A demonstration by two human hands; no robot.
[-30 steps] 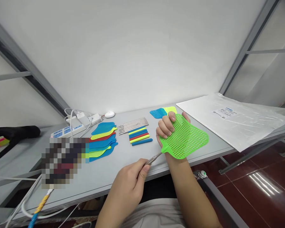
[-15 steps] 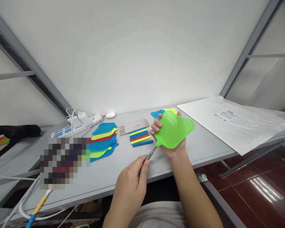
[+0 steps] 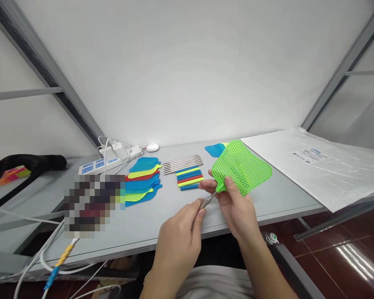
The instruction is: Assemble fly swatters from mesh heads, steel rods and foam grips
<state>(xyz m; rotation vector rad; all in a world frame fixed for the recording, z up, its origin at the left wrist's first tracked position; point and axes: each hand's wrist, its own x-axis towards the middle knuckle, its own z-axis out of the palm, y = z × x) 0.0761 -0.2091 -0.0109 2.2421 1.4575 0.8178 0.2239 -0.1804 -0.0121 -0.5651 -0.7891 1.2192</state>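
One green flyswatter (image 3: 251, 166) in two hands (image 3: 179, 234) (image 3: 239, 214)

There was room! A broad lane of grey tabletop (image 3: 137, 222) ran before the fanned mesh heads (image 3: 140, 185), up to the left hand (image 3: 182, 230); only a slim gap parted those heads from the coloured tubes (image 3: 190, 180). The raised green swatter (image 3: 241, 166) screened the blue head (image 3: 214, 150) behind, and the white package (image 3: 311, 166) blocked the right.
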